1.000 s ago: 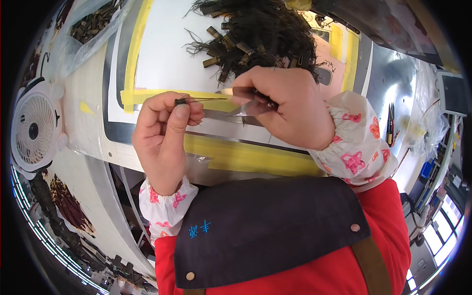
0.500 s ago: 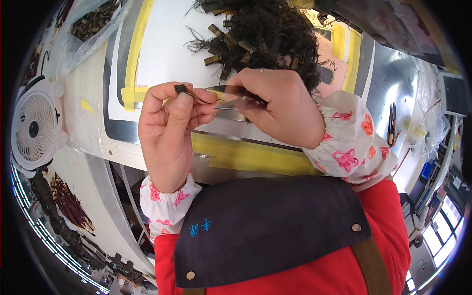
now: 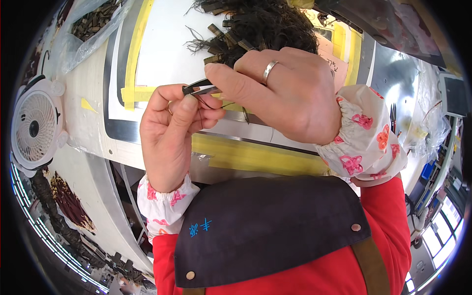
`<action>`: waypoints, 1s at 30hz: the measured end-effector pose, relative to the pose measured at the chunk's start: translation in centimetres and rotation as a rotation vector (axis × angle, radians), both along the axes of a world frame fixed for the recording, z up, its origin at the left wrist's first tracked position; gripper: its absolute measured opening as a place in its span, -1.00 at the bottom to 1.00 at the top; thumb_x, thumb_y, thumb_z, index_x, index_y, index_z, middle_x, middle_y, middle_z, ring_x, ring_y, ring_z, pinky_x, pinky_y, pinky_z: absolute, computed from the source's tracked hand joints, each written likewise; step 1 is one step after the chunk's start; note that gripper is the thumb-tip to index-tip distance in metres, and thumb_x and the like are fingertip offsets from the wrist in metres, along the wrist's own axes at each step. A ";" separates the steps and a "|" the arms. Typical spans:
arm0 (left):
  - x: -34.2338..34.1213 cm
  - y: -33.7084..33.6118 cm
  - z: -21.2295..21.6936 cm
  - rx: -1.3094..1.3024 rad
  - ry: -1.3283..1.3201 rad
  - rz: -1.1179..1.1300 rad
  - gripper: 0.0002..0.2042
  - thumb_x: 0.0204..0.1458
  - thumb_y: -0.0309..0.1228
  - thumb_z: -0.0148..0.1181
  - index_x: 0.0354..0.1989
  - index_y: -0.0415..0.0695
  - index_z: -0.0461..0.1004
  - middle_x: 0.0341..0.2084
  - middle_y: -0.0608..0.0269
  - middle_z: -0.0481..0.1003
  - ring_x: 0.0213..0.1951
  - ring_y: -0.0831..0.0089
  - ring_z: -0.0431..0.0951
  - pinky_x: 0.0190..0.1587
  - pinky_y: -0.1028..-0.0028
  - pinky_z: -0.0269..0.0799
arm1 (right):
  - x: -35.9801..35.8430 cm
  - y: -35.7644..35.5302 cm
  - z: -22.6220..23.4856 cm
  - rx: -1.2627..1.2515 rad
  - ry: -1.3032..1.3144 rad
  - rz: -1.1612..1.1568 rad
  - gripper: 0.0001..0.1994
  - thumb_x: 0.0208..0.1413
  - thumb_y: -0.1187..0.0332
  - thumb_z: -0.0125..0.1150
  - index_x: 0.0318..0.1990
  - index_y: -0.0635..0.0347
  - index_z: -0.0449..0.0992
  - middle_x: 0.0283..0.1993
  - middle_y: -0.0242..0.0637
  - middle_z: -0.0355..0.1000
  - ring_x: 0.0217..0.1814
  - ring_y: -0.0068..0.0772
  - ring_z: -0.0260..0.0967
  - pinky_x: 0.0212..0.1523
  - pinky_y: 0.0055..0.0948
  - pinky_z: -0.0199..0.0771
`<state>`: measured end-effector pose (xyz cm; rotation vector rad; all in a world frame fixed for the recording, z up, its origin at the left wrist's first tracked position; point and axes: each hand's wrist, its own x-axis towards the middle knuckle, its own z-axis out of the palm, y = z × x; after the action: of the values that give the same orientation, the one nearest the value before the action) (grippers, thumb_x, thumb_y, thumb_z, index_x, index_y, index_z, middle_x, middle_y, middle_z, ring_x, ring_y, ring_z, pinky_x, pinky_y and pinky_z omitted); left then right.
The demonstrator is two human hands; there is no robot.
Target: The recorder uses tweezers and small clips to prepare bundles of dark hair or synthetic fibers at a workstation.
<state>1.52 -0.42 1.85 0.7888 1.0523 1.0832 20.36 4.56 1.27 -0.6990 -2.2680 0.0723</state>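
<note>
The left hand (image 3: pixel 172 132) is held up over the white surface (image 3: pixel 162 54), with its thumb and fingers pinched together on a small dark clip (image 3: pixel 189 89) that has a thin dark thread (image 3: pixel 209 104) hanging from it. The right hand (image 3: pixel 290 93) is just beside the left hand and touches it at the clip. Its fingers (image 3: pixel 231 81) are closed on a thin dark metal tool (image 3: pixel 206 87), and the tip of the tool meets the clip. A silver ring (image 3: pixel 269 71) sits on one finger of the right hand. Behind the right hand, on the surface, lies a big pile of dark curly hair (image 3: pixel 260 24) with little brown tabs on it. Yellow tape (image 3: pixel 133 59) runs along the surface to the left of the pile. Far to the left of the left hand stands a small white fan (image 3: pixel 34 128). A clear bag (image 3: pixel 88 24) of dark bits lies above the fan. Both wrists wear white sleeves with pink flowers (image 3: pixel 364 142).
</note>
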 end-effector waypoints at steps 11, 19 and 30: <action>0.1 0.0 -0.5 0.012 -0.037 -0.039 -0.88 0.14 -0.45 -0.02 -0.24 -0.23 0.30 -0.37 0.09 0.51 -0.37 0.40 0.56 -0.28 0.53 0.46 | -0.1 -0.6 0.8 -0.020 -0.121 -0.052 -0.57 -0.40 0.39 0.18 -0.20 0.21 0.48 -0.51 -0.45 0.31 -0.62 -0.52 0.27 -0.66 -0.56 0.24; 0.2 0.0 -0.2 -0.001 0.045 0.023 -0.89 0.14 -0.45 -0.02 -0.24 -0.23 0.31 -0.40 0.06 0.51 -0.39 0.41 0.55 -0.29 0.54 0.46 | 0.3 -0.7 0.7 -0.146 0.012 -0.126 -0.64 -0.32 0.41 0.32 -0.25 0.22 0.46 -0.58 -0.33 0.31 -0.65 -0.40 0.28 -0.68 -0.49 0.25; 0.3 0.1 -0.7 0.074 -0.022 0.043 -0.91 0.12 -0.48 0.00 -0.27 -0.22 0.28 -0.41 0.02 0.52 -0.38 0.38 0.57 -0.29 0.52 0.49 | -0.5 -2.0 1.0 -0.184 -0.122 -0.195 -0.86 -0.25 0.37 0.13 -0.53 0.21 0.34 -0.65 -0.35 0.30 -0.64 -0.43 0.35 -0.68 -0.46 0.30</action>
<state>1.82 -0.33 1.13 0.8142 1.0190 1.1703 19.88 2.60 2.26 -1.0447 -2.3157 0.1495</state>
